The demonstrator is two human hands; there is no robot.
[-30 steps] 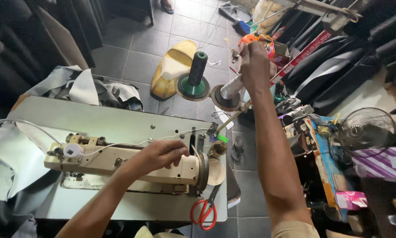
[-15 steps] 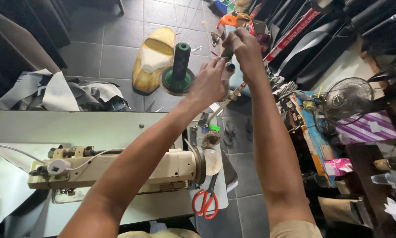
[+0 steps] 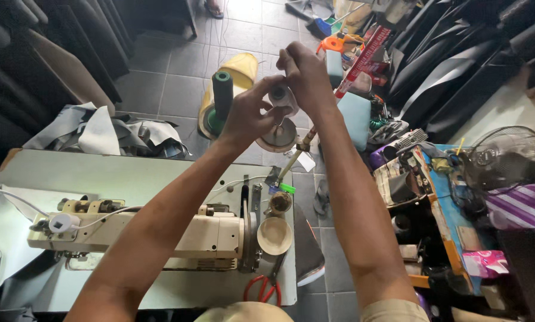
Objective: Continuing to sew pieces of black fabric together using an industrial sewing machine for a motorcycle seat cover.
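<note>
Both arms stretched out above the sewing machine (image 3: 160,235), beyond its handwheel end. The white thread spool (image 3: 281,98) stands upright, axis vertical, over the round stand disc (image 3: 277,137). Left hand (image 3: 249,116) pinches its side with curled fingers; right hand (image 3: 306,74) wraps over it from behind, fingers closed round it.

Green thread cone (image 3: 222,95) stood just left of my hands; sewing machine (image 3: 160,232) blocked below; open tiled floor (image 3: 172,65) beyond.
</note>
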